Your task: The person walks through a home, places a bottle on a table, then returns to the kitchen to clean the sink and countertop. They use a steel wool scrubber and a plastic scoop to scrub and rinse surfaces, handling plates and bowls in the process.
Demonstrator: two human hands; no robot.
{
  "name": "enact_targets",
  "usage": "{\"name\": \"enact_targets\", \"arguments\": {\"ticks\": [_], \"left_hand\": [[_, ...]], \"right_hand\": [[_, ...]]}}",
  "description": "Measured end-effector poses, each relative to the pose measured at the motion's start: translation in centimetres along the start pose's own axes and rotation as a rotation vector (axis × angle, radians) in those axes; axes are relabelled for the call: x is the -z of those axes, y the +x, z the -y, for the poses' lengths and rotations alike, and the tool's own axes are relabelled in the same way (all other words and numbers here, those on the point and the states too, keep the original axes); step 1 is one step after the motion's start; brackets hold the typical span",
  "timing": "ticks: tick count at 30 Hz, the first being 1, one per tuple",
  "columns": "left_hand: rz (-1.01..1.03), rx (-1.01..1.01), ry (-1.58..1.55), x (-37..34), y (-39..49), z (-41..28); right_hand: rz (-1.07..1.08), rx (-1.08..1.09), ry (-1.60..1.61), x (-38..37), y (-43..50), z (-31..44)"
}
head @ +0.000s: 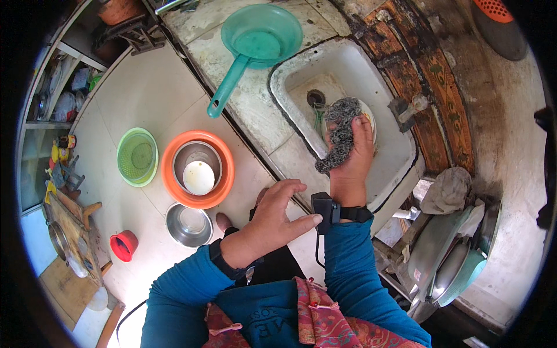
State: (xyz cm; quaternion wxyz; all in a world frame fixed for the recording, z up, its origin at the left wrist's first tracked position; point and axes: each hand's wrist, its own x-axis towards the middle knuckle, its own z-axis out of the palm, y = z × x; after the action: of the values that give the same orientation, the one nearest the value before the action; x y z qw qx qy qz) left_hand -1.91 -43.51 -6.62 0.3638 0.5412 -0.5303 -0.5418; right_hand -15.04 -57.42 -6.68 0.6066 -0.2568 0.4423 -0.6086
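Observation:
My right hand (357, 158) reaches over the ceramic sink (394, 163), its fingers closed around a tangled grey metal scouring pad (343, 126). Beneath that hand, a white dish (367, 112) with a coloured rim lies partly hidden in the sink, beside the drain hole (316, 98). My left hand (278, 217) is off the sink's near left side, empty, with fingers and thumb apart. On the tiled counter left of the sink rests a green plastic ladle (261, 37), its handle (229, 87) jutting past the counter's edge.
On the floor at left stand an orange basin (169, 152) holding a metal pot and white bowl, a green basket (138, 156), a steel basin (189, 237) and a red bucket (124, 246). A tap (413, 108) projects at the sink's right. Stacked basins (439, 256) stand lower right.

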Motion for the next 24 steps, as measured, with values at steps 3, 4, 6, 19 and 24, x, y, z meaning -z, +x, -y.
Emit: {"name": "enact_targets", "arguments": {"ticks": [3,4,6,19,24], "left_hand": [[0.036,0.049,-0.091,-0.4,0.1,0.8],[0.039,0.056,-0.137,-0.5,0.1,1.1],[0.052,0.003,-0.08,-0.9,-0.2,1.5],[-0.02,0.04,-0.072,-1.7,-0.8,2.8],[0.011,0.052,-0.065,-1.4,-0.7,3.3]], "right_hand": [[0.004,-0.013,-0.01,0.0,-0.2,-0.2],[0.034,-0.003,0.011,0.1,-0.3,-0.2],[0.039,-0.006,0.042,0.4,-0.4,-0.5],[0.044,0.095,-0.187,2.2,-0.8,-4.3],[0.052,-0.01,-0.089,2.2,-1.5,-4.1]]}}
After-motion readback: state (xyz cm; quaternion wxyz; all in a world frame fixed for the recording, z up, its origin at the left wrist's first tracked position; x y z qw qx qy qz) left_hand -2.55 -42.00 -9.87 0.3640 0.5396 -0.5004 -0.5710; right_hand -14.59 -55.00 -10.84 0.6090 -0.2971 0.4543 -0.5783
